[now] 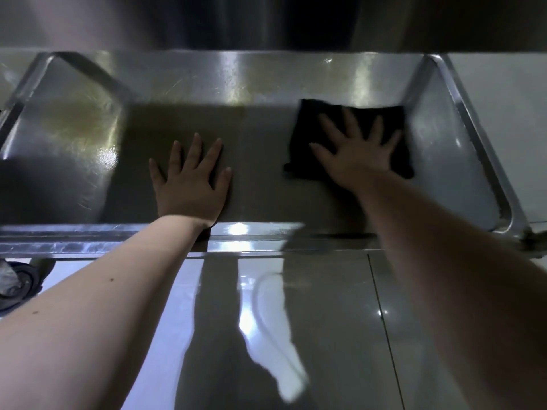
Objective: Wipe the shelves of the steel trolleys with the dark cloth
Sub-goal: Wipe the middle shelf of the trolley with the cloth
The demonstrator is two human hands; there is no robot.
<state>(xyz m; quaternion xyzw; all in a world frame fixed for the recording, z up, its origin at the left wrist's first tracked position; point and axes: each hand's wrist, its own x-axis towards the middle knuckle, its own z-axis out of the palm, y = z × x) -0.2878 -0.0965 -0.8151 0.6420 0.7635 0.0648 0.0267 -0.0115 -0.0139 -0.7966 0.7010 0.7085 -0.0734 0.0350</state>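
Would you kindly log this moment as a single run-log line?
step: wiping trolley shelf | right hand: pressed flat on dark cloth, shelf's right end | left hand: flat on bare steel, mid-shelf

Glossy grey floor tiles (334,335), bright reflections

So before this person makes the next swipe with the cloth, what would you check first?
1. Cloth under the wiping hand: ok. The right hand presses flat on the dark cloth, fingers spread.
2. Cloth lying flat on the shelf: ok, near the right rim.
3. Bracing hand: ok. The left hand rests flat on bare steel, apart from the cloth.
4. Shelf clean: not ok. A yellowish smear shows near its left end.
5. Trolley wheel locked: cannot tell; the caster is blurred.
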